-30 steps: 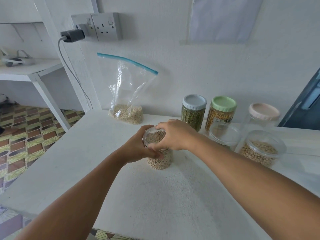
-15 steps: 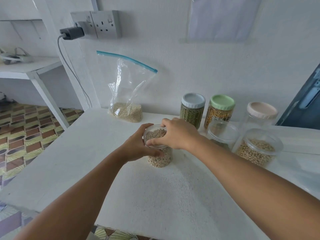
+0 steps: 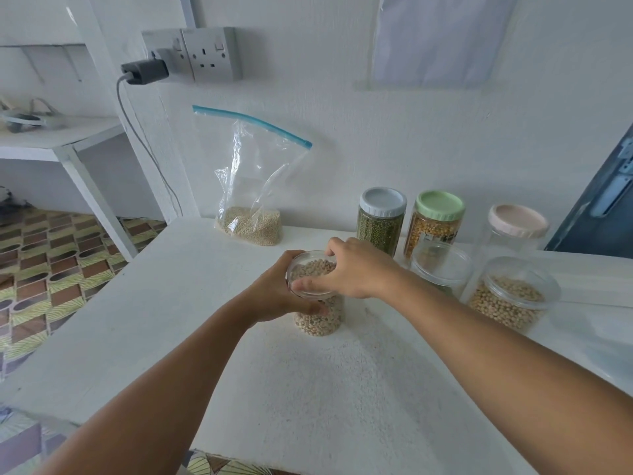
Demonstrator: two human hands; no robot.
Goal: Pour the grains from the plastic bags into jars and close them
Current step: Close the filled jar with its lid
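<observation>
On the white table (image 3: 171, 303), a clear jar of pale beans (image 3: 320, 318) stands upright in front of the zip-lock bag of grain (image 3: 251, 200) that leans on the wall, and the left hand (image 3: 277, 289) wraps its side with the thumb curled across the front. The right hand (image 3: 356, 269) sits on top, fingers curled around the jar's clear lid (image 3: 306, 274). To the jar's right stand a grey-lidded jar of green beans (image 3: 380, 221), a green-lidded jar of yellow kernels (image 3: 436, 222), a pink-lidded jar (image 3: 517, 228) and two clear-lidded jars (image 3: 513, 296).
</observation>
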